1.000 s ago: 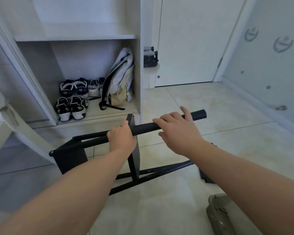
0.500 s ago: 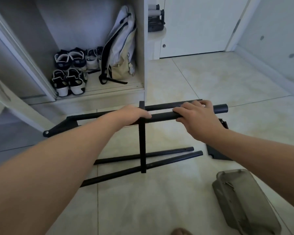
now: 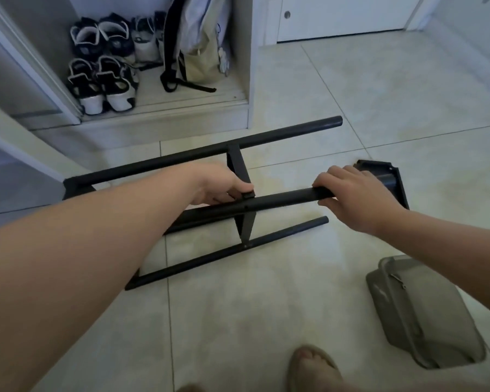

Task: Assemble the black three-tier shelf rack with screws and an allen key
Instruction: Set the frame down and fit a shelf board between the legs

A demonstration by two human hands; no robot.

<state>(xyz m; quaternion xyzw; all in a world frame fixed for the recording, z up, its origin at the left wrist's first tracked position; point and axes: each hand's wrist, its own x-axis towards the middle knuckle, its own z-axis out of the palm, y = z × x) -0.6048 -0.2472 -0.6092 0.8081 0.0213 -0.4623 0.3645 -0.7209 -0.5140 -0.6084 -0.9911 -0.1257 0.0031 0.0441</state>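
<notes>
The black shelf rack frame (image 3: 280,138) lies low over the tiled floor, made of several long round tubes joined by a flat cross bar (image 3: 239,168). My left hand (image 3: 221,183) grips the frame where the cross bar meets the near upper tube. My right hand (image 3: 354,193) is closed around the right end of that same tube (image 3: 283,200). A lower tube (image 3: 227,251) rests on the floor. Just beyond my right hand lies a loose black end panel (image 3: 399,179). No screws or allen key are in sight.
A grey zipped pouch (image 3: 419,309) lies on the floor at the lower right. My sandalled foot (image 3: 311,369) shows at the bottom edge. Behind the frame, an open cabinet (image 3: 242,80) holds several shoes (image 3: 105,80) and a backpack (image 3: 198,46). A white door (image 3: 340,15) stands beyond.
The frame has been lowered from waist height toward the floor and turned flatter. My view has tilted down. Both hands have kept their hold on the upper tube.
</notes>
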